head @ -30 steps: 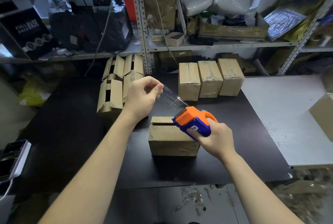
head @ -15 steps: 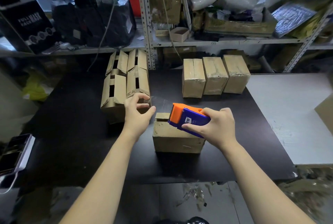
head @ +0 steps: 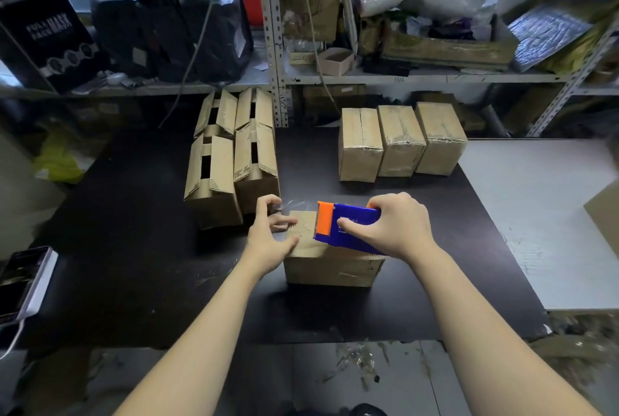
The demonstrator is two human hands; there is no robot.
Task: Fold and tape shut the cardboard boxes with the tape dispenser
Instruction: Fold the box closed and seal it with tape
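Observation:
A small cardboard box (head: 331, 266) stands on the black table (head: 134, 248) in front of me. My right hand (head: 395, 224) grips the blue and orange tape dispenser (head: 345, 224), which lies on top of the box. My left hand (head: 271, 234) is at the box's left end and pinches the free end of the clear tape (head: 291, 206) between thumb and forefinger. The strip runs from my left fingers to the dispenser's orange blade end, just above the box top.
Several untaped boxes (head: 231, 161) with open flaps stand left of centre at the back. Three taped boxes (head: 398, 141) stand in a row at the back right. A white table (head: 542, 214) adjoins on the right, a phone (head: 23, 281) lies at the left edge, and cluttered shelves (head: 368, 77) rise behind.
Both hands came down from above the box. The dispenser now lies on the box top, and my left hand has drawn the tape end down to the box's left end.

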